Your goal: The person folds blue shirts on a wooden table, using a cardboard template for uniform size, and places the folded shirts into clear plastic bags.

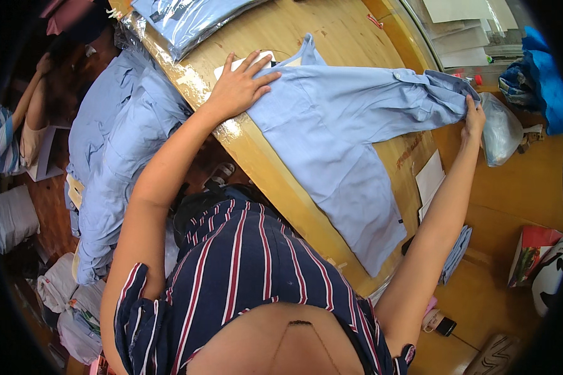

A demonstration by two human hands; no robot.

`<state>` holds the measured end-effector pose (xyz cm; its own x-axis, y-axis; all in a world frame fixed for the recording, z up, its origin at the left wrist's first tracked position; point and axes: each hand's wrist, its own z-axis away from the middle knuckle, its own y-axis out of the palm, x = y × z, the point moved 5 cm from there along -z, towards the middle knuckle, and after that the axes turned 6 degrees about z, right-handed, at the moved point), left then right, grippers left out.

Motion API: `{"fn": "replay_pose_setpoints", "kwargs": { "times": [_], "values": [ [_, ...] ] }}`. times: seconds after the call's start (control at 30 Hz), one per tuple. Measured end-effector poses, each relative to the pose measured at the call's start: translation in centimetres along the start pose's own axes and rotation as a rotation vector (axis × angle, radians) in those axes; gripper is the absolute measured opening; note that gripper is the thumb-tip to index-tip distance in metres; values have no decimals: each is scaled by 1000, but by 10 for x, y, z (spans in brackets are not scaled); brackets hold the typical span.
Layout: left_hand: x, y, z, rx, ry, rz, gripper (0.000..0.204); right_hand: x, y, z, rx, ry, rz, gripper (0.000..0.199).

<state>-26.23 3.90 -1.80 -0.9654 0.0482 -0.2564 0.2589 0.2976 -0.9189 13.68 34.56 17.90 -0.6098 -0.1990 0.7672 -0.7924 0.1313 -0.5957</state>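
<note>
- The light blue cotton long-sleeved shirt [331,144] lies spread flat on the round varnished wooden table [331,31], its body running toward your torso and one sleeve stretched out to your right.
- Judging by its drape and soft creases, the shirt is thin, light and limp. It will sag and wrinkle wherever you leave it unsupported, and it should slide easily on the glossy wood.
- Nothing about it looks fragile; the collar, cuff and button placket are probably the firmest parts, so those edges are the best places to take hold.
- Your left hand [239,87] rests palm down with fingers spread on the shoulder area of the shirt beside the collar, pinning it to the table. That arm reaches forward, nearly straight.
- Your right hand [473,119] is at the far end of the shirt's outstretched sleeve, fingers curled over the cuff and pinching it. That arm is extended well out from the shirt's body, keeping the sleeve fairly taut.
- Beyond the shirt's collar sits a stack of folded blue garments in clear plastic bags [187,22].
- To the left of the shirt, off the table edge, a heap of unfolded light blue shirts [116,156] is piled up.
</note>
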Motion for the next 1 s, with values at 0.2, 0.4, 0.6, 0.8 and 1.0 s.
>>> {"fn": "replay_pose_setpoints", "kwargs": {
  "times": [0.2,0.4,0.6,0.8,1.0],
  "values": [
    [0,2,0,-1,-3,2,35,2,-2,4,1,13,-9,28],
    [1,1,1,-22,-5,31,34,-7,-1,9,27,-30,-31,28],
    [-1,0,-3,-13,6,48,43,-3,-10,30,28,92,-42,27],
    [6,-11,-2,-51,-135,281,70,55,-70,139,9,-197,-184,21],
    [2,-12,-3,-77,-36,346,65,-99,-115,309,176,174,-521,7]
  ]
}}
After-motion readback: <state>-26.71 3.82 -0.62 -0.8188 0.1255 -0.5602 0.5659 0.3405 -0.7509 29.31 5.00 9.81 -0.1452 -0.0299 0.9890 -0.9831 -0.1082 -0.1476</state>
